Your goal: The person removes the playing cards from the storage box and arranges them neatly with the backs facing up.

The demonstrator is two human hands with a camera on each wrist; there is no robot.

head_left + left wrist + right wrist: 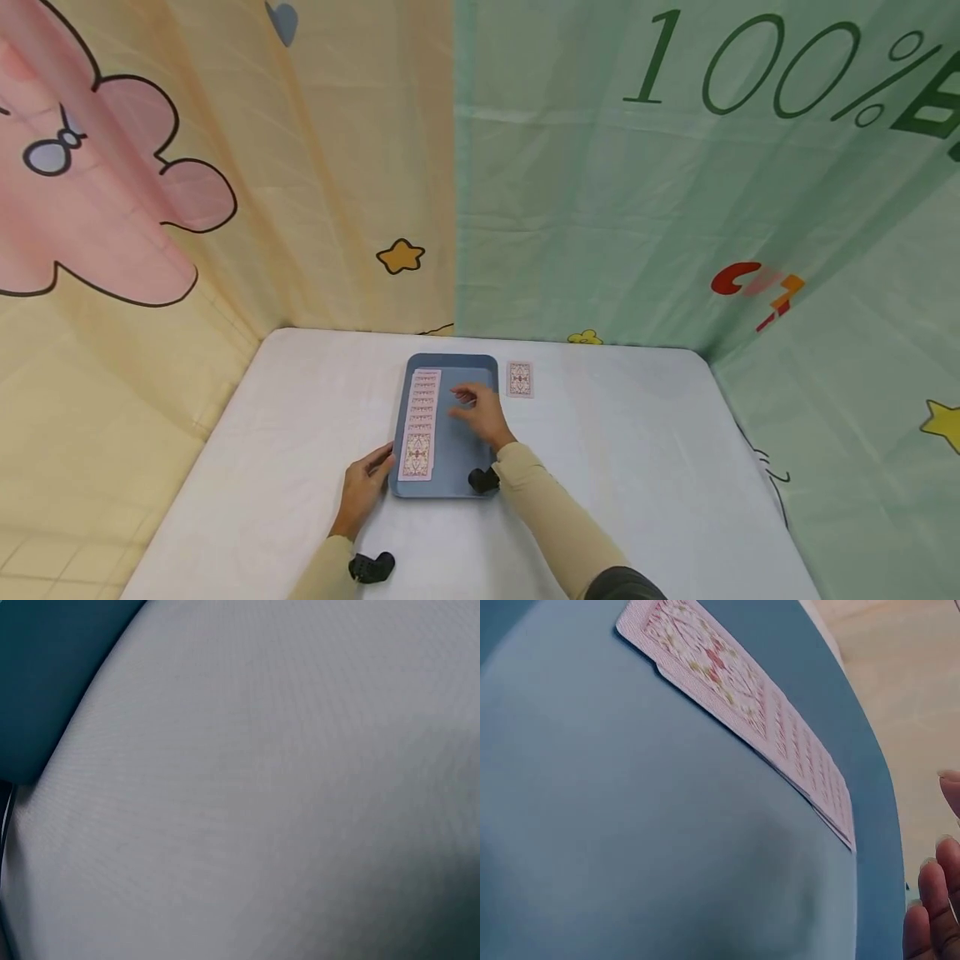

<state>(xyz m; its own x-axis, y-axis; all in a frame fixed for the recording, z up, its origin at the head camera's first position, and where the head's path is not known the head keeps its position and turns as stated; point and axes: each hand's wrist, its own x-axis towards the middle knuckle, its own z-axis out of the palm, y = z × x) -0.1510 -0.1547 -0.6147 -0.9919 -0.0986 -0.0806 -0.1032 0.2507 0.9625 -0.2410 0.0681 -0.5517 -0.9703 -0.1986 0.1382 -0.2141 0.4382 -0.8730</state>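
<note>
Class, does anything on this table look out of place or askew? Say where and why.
A card, perhaps a stack, lies on the white table just right of the blue tray, apart from the overlapping column of cards inside it. That separation looks odd; nothing appears spilled.

Saw tray (456,467) on table (675,467), overlapped card column (422,421) inside along its left side. Lone card (520,379) lay on table, right of tray's far end.
</note>
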